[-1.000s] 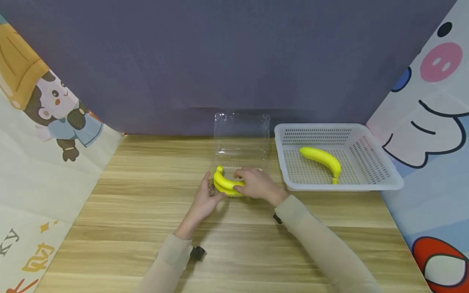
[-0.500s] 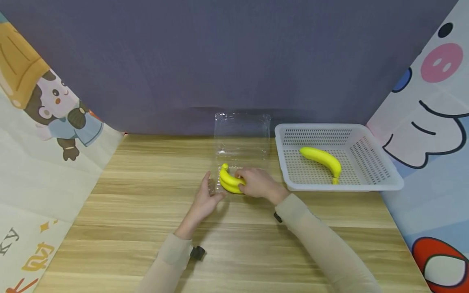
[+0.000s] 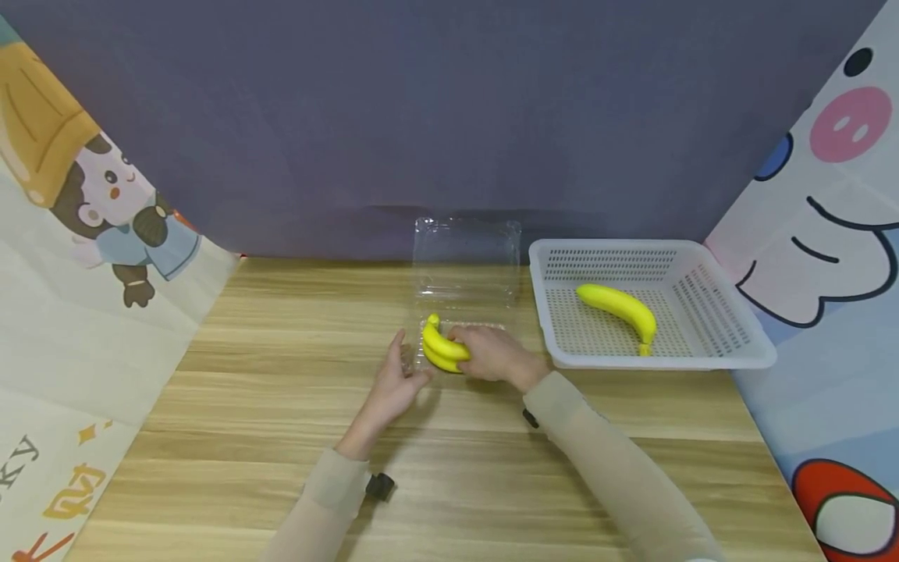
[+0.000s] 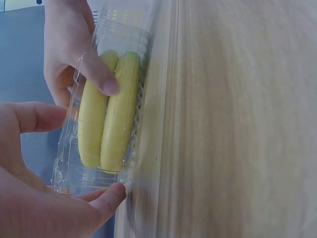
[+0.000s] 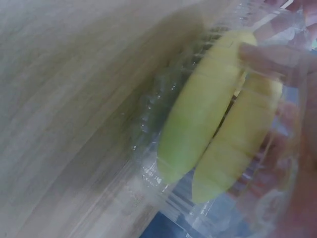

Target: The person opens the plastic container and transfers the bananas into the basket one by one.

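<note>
Two yellow bananas lie one above the other in a clear plastic clamshell box, whose lid stands raised at the back. My right hand reaches into the box and grips the upper banana. In the left wrist view its thumb presses where the two bananas meet. My left hand holds the box's left end, thumb at the front corner and fingers along the side. Through the clear wall, the right wrist view shows the lower banana side by side with the upper one.
A white perforated basket stands right of the box with one more banana in it. Behind the wood-grain table rises a dark grey backdrop. Cartoon-printed cloths flank both sides.
The right hand has shifted the bananas a little to the right within the box, and its fingers have closed further over the upper one. The left hand stays at the box's end.
</note>
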A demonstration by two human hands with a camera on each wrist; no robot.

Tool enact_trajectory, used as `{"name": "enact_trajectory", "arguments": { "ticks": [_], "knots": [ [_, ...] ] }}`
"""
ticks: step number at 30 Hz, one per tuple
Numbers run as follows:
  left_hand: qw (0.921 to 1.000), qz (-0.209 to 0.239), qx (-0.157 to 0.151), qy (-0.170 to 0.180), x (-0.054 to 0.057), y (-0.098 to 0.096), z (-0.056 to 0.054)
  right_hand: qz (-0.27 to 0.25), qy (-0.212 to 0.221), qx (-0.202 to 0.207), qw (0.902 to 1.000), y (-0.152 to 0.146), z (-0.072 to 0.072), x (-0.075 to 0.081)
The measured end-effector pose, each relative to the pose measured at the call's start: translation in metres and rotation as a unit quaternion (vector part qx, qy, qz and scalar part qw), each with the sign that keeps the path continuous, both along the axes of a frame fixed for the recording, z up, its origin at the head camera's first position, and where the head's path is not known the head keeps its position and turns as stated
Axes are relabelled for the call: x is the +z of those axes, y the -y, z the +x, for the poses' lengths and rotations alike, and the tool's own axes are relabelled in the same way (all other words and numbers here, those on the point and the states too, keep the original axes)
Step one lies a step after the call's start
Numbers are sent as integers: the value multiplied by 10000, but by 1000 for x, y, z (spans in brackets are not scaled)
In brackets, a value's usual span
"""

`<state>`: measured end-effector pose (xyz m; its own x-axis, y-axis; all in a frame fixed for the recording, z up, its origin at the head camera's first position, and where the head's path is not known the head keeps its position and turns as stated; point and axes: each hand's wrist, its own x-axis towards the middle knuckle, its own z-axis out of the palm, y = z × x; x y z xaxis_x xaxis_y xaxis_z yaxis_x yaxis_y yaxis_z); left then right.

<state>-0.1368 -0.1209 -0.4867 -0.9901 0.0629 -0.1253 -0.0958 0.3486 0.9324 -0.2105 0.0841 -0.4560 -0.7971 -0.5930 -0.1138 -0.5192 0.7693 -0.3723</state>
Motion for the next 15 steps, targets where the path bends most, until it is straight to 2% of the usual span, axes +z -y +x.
{"name": "enact_trajectory", "arguments": {
  "ticks": [15],
  "knots": [
    [10000,-33,-36,-32,0,1,1,-159,52,249,9996,-3,-4,-1]
  ]
}}
